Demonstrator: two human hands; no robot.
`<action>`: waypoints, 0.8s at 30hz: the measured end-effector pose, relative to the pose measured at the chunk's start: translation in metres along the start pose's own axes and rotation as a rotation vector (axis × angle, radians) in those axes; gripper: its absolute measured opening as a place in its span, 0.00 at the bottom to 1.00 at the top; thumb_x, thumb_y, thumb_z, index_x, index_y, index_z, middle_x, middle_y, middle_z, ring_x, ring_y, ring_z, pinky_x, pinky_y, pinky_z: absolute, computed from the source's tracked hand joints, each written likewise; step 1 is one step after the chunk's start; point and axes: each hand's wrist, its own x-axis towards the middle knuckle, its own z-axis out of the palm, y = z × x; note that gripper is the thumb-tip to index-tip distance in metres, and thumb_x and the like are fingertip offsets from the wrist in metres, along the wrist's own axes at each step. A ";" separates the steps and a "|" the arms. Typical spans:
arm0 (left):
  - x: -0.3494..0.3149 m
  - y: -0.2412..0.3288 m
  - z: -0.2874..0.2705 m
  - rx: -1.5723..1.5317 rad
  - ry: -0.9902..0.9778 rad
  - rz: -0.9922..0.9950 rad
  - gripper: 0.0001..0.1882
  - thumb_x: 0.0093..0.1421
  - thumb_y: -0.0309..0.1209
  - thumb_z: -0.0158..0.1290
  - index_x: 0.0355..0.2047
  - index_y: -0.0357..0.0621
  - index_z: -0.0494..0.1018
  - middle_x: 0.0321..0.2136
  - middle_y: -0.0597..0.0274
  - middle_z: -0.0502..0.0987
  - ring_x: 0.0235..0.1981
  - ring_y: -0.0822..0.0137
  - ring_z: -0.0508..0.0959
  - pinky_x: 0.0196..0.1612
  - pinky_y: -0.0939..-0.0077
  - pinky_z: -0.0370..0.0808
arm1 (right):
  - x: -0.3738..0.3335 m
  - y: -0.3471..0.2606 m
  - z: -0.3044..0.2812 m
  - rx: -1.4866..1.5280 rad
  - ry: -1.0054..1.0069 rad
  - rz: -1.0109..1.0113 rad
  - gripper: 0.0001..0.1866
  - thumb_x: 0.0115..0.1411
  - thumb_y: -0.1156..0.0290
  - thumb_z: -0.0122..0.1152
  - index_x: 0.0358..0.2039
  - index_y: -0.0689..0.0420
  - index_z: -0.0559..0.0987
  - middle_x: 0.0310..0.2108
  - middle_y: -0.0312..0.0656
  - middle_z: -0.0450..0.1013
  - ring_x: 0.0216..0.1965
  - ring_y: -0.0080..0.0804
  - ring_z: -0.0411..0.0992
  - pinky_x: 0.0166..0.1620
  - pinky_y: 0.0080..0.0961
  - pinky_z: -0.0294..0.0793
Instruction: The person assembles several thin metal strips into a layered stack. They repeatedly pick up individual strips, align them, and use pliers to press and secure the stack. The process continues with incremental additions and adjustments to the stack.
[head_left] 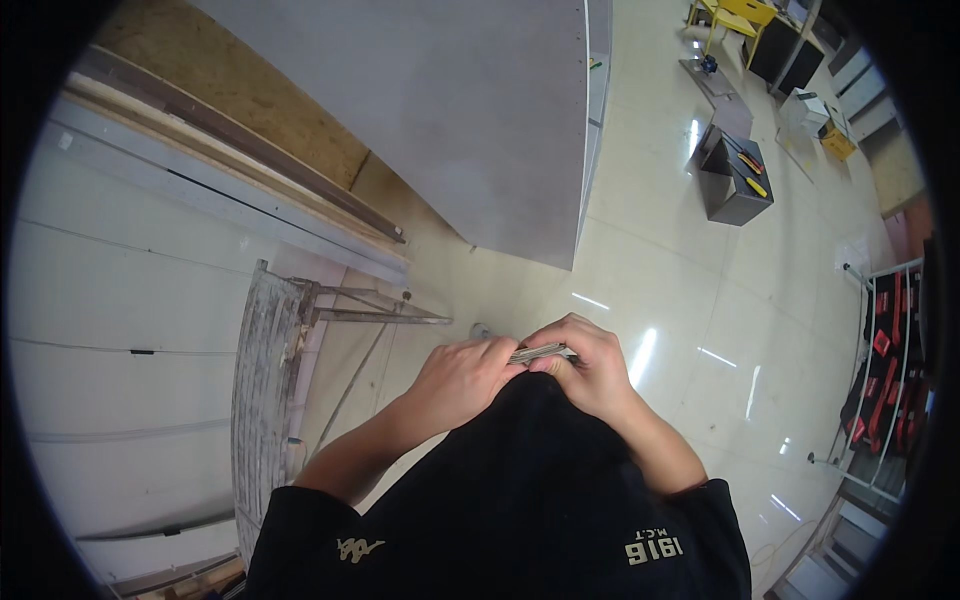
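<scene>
Both hands are together close in front of my black shirt, gripping one small layered bundle of thin, pale, flat pieces. It looks like a stack of folded paper or thin strips, but its exact kind cannot be made out. My left hand is closed on the bundle's left end, fingers bent over it. On the right end, my right hand pinches it between thumb and curled fingers. Most of the bundle is hidden behind the fingers.
A large grey cabinet stands ahead. To the left are a worn wooden bench and long boards. Hand tools lie on a dark grey box at the far right. A white wire rack holds black-and-red items.
</scene>
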 end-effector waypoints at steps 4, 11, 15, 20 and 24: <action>0.001 0.003 -0.019 0.072 0.087 0.049 0.12 0.55 0.32 0.59 0.36 0.39 0.73 0.25 0.55 0.77 0.28 0.54 0.76 0.31 0.64 0.72 | 0.001 0.003 -0.001 0.085 0.111 0.009 0.11 0.51 0.71 0.70 0.35 0.58 0.79 0.31 0.40 0.78 0.33 0.37 0.75 0.36 0.28 0.72; -0.005 -0.015 -0.023 -0.237 -0.198 -0.097 0.08 0.58 0.32 0.57 0.31 0.39 0.77 0.24 0.60 0.78 0.25 0.62 0.77 0.31 0.73 0.73 | -0.001 0.010 -0.007 0.248 -0.009 0.109 0.11 0.53 0.73 0.69 0.36 0.59 0.79 0.32 0.40 0.79 0.32 0.31 0.76 0.36 0.23 0.72; -0.006 -0.024 -0.020 -0.692 -0.420 -0.276 0.08 0.61 0.29 0.54 0.34 0.38 0.79 0.26 0.63 0.81 0.26 0.73 0.78 0.32 0.77 0.73 | -0.002 0.021 -0.005 0.356 -0.116 0.180 0.09 0.56 0.72 0.67 0.38 0.58 0.80 0.32 0.38 0.79 0.32 0.25 0.75 0.36 0.20 0.72; -0.009 -0.040 -0.009 -0.874 -0.553 -0.291 0.10 0.63 0.29 0.51 0.39 0.36 0.78 0.26 0.64 0.82 0.27 0.75 0.78 0.33 0.80 0.74 | 0.000 0.026 0.001 0.603 -0.162 0.399 0.07 0.60 0.71 0.64 0.37 0.59 0.79 0.29 0.32 0.76 0.30 0.15 0.70 0.34 0.16 0.70; -0.008 -0.053 -0.007 -0.806 -0.584 -0.342 0.13 0.64 0.30 0.50 0.46 0.36 0.75 0.31 0.61 0.82 0.30 0.74 0.79 0.38 0.80 0.74 | -0.002 0.043 0.013 0.407 -0.127 0.499 0.08 0.61 0.70 0.63 0.38 0.59 0.79 0.28 0.31 0.75 0.28 0.15 0.68 0.33 0.16 0.68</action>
